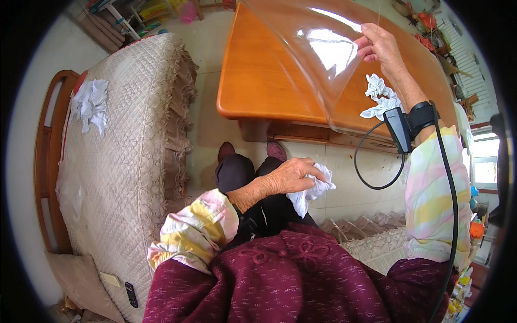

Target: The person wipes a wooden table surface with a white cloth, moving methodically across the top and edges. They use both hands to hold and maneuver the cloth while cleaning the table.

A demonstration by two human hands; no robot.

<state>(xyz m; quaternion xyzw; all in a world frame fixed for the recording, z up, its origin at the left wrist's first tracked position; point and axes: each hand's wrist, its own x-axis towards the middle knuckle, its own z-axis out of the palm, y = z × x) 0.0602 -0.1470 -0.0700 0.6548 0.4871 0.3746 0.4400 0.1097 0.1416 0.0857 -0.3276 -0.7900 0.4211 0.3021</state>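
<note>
My right hand (377, 46) pinches the edge of a clear plastic sheet (299, 60) and holds it lifted over a polished orange-brown wooden table (258, 80). The sheet curves down past the table's near edge and reflects bright light. Beside my right forearm, a crumpled white cloth (379, 97) lies on the tabletop. My left hand (297, 175) is closed on another white cloth (313, 189) above my lap, in front of the table. Its fingertips are partly hidden by the cloth.
A couch with a quilted, lace-edged cover (121, 121) stands at the left, bearing a white cloth (91, 105), a black remote control (131, 294) and a cushion (85, 282). A black cable (448, 181) runs along my right arm. A wooden ledge (299, 133) lies beneath the tabletop.
</note>
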